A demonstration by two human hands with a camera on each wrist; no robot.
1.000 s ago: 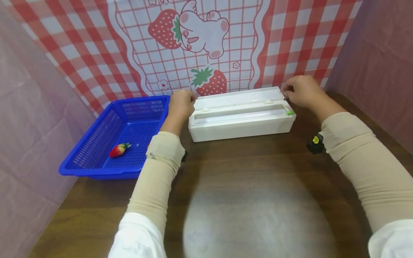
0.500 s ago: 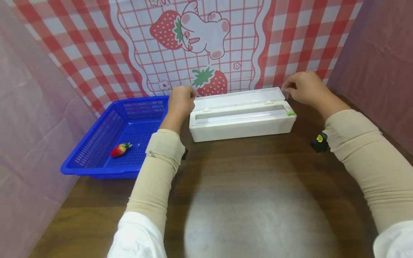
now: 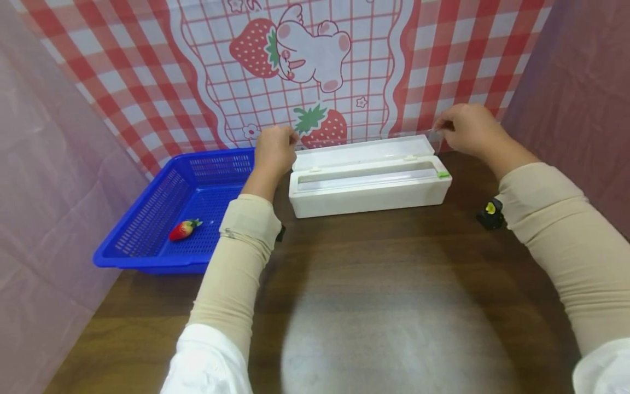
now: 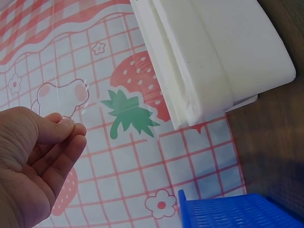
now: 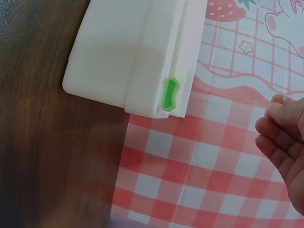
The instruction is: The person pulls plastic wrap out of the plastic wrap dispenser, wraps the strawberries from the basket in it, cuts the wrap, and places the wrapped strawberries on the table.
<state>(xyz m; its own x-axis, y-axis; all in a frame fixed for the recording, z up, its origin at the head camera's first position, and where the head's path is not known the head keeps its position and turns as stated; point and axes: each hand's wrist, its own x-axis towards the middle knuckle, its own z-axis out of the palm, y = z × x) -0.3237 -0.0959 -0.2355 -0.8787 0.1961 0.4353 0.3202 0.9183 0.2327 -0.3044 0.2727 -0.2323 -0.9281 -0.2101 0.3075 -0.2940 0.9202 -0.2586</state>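
A long white cling film dispenser (image 3: 369, 191) lies on the table with its lid tilted open toward the back. Clear cling film (image 3: 435, 141) stretches behind and above the lid, showing mostly as faint glints and creases. My left hand (image 3: 275, 152) pinches one corner of it between thumb and fingers, past the box's left end. At the other end my right hand (image 3: 467, 128) pinches the opposite corner, held a bit higher than the lid. In the right wrist view a green slider (image 5: 170, 95) sits at the dispenser's right end.
To the left stands a blue plastic basket (image 3: 162, 261) with a strawberry (image 3: 183, 230) inside; my left forearm partly covers its right side. A red-and-white checked cloth (image 3: 443, 65) hangs behind the dispenser, and pink cloth (image 3: 576, 104) walls the right side.
Both hands have risen slightly and moved away from the box, the right one also a little to the right. More film shows above the lid. The basket and strawberry stay put.
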